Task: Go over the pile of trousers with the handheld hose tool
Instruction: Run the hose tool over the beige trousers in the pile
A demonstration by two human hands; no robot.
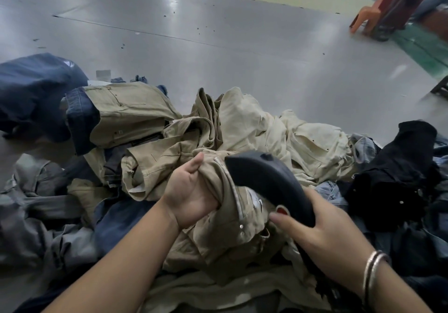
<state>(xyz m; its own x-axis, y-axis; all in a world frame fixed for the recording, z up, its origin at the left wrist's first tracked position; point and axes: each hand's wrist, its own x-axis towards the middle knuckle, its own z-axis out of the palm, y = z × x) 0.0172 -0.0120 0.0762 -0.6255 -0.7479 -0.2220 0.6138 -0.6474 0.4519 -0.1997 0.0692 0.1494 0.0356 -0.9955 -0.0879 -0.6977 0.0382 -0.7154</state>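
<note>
1. While the right hand grips the dark hose tool at lower center, its head rests against khaki trousers.
2. Beside it, the left hand clutches a fold of that khaki cloth.
3. Around them the pile of trousers spreads across a grey table; denim lies at upper left, black cloth at right.

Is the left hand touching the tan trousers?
Touching. The head view shows the left hand gripping a bunched fold of the tan trousers, fingers curled into the cloth, beside the hose tool held by the right hand.
</note>
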